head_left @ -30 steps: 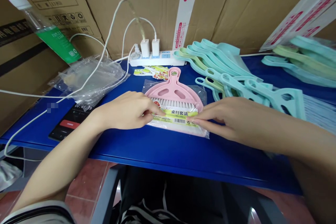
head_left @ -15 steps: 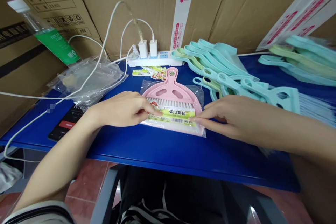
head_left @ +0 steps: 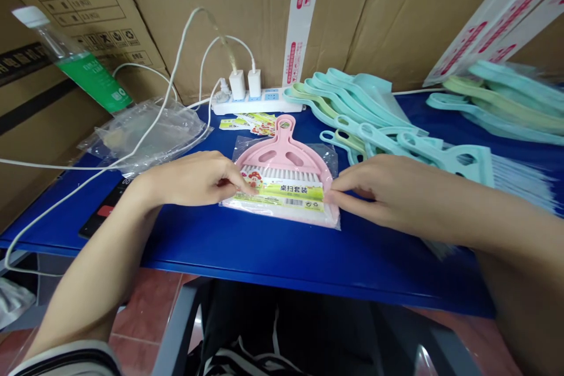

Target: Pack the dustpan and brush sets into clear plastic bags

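Fingers of left hand and right hand touch the label; I can't tell if they pinch. Pink dustpan lies between, handle pointing away.

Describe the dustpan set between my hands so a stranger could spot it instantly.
On the blue table, before the long white plastic power strip, your left hand and right hand touch a clear plastic bag. Inside is a pink plastic dustpan with a white-bristled brush, its pink distinguishing it from the turquoise and pale-green plastic pieces to its right.
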